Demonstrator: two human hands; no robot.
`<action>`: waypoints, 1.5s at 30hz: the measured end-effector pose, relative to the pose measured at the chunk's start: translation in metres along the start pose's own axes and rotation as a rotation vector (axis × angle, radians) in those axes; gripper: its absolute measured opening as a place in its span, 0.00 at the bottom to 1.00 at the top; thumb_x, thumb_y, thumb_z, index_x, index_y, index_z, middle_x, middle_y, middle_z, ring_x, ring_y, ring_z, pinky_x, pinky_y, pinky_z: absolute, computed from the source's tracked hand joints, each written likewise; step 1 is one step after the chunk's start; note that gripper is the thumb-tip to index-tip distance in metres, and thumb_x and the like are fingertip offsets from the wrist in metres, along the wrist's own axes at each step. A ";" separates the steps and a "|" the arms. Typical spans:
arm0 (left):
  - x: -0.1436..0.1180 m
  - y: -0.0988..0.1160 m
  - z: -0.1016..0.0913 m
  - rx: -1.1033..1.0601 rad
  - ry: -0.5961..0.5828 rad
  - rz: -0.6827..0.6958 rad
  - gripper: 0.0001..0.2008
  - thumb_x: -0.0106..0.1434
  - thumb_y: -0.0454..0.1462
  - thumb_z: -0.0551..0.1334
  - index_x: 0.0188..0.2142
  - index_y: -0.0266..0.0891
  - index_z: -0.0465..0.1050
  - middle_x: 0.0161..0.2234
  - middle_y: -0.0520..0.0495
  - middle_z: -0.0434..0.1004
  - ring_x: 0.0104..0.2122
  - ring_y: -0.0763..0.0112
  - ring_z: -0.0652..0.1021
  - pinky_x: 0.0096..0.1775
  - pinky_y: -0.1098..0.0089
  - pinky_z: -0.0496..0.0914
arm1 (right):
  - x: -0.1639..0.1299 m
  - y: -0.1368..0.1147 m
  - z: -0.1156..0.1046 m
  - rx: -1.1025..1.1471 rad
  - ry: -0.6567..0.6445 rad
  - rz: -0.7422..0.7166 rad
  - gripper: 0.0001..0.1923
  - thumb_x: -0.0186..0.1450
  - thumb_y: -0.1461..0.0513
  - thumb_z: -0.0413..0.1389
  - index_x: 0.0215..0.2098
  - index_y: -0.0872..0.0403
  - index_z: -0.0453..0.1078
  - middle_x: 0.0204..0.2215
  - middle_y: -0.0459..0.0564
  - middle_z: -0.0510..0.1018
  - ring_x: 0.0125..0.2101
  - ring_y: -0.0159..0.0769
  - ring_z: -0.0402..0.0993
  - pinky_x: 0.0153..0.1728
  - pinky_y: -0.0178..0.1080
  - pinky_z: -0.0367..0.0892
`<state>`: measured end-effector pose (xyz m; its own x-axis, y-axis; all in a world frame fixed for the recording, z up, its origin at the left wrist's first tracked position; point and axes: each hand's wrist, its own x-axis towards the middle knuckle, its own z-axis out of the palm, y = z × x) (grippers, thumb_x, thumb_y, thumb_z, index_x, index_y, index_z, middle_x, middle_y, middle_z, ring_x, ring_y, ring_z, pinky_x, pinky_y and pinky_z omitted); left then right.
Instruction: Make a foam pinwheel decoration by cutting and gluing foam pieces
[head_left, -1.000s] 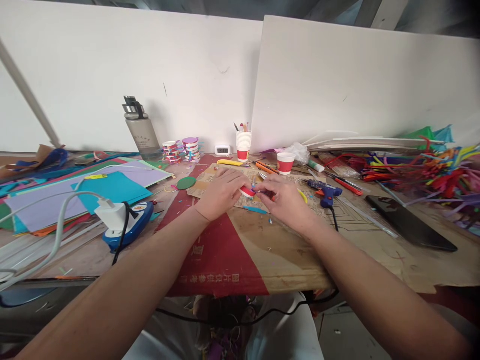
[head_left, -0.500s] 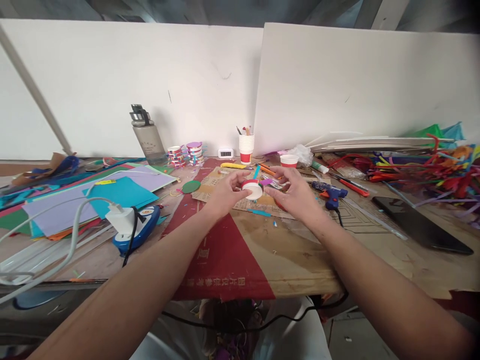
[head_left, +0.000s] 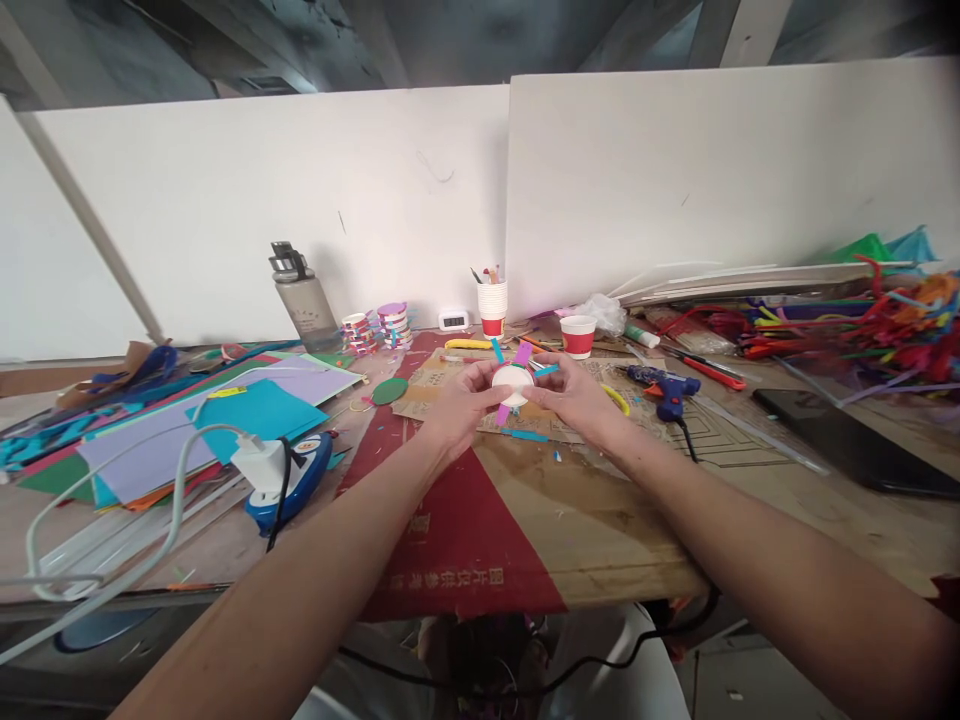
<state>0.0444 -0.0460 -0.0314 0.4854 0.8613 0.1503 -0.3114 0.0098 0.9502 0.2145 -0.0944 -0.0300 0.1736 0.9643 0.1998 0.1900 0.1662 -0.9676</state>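
Between both hands is a paper cup piece (head_left: 513,383), its round white bottom facing me and blue and purple paper strips sticking out around it. My left hand (head_left: 474,397) grips its left side, thumb on the white face. From the right, my right hand (head_left: 568,393) pinches it with thumb and fingers. Below the hands lies a printed cardboard sheet (head_left: 420,392) with a blue paper strip (head_left: 525,435) on it. A green paper disc (head_left: 390,390) rests to the left. Just beyond my right hand stands a red and white paper cup (head_left: 577,337).
A glue gun (head_left: 667,390), a red-handled cutter (head_left: 712,372) and a black tablet-like slab (head_left: 847,435) lie right. Stacked cups (head_left: 492,310), a small clock (head_left: 453,320) and a bottle (head_left: 304,300) stand at the back. Left are coloured paper (head_left: 262,425) and a power strip (head_left: 292,485).
The cup piece has turned so its white bottom faces me more fully, with strips now showing around it. My right hand has closed in on it. The view has tipped up slightly.
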 end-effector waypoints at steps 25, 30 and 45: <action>0.002 0.004 -0.001 0.135 0.122 0.134 0.26 0.46 0.40 0.76 0.44 0.39 0.71 0.37 0.51 0.75 0.38 0.70 0.76 0.44 0.67 0.69 | -0.005 -0.009 -0.003 -0.085 0.019 -0.024 0.29 0.51 0.55 0.63 0.49 0.55 0.65 0.27 0.44 0.75 0.25 0.32 0.68 0.25 0.36 0.59; 0.002 0.004 0.000 0.125 0.124 0.144 0.26 0.45 0.40 0.76 0.43 0.39 0.71 0.34 0.53 0.73 0.36 0.71 0.75 0.43 0.67 0.69 | -0.004 -0.007 -0.002 -0.090 0.014 -0.031 0.29 0.51 0.54 0.62 0.48 0.54 0.65 0.28 0.43 0.75 0.25 0.31 0.67 0.24 0.35 0.58; 0.002 0.002 0.001 0.161 0.120 0.166 0.20 0.47 0.42 0.74 0.36 0.40 0.71 0.32 0.53 0.72 0.34 0.72 0.73 0.41 0.67 0.66 | -0.007 -0.010 -0.003 -0.070 0.021 -0.075 0.29 0.51 0.54 0.62 0.48 0.53 0.63 0.25 0.41 0.73 0.23 0.31 0.65 0.25 0.36 0.57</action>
<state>0.0456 -0.0447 -0.0287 0.3349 0.8986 0.2833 -0.2397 -0.2095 0.9480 0.2140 -0.1033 -0.0216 0.1765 0.9451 0.2749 0.2703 0.2220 -0.9368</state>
